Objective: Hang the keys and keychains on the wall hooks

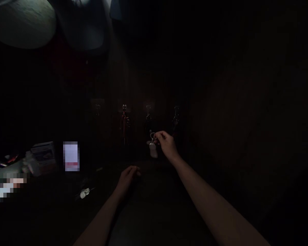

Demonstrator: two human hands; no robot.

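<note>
My right hand (pixel 164 141) pinches the ring of a keychain (pixel 153 150) between thumb and fingers. A pale, rounded charm dangles from that ring, just below a wall hook (pixel 148 107) with another small ring hanging on it. Lower down, my left hand (pixel 129 173) rests over the dark surface, its fingers loosely bent and nothing visible in them. To its left lies a small bunch of keys (pixel 84 193). Further hooks carry a reddish keychain (pixel 124 124) on the left and a dim set of hanging items (pixel 176 118) on the right.
One hook (pixel 98 107) at the far left of the row shows nothing hanging. A lit, blurred-out screen (pixel 71 156) stands at left, beside a box (pixel 43 155) and clutter. Caps (pixel 23 24) hang at upper left. Much is too dark to make out.
</note>
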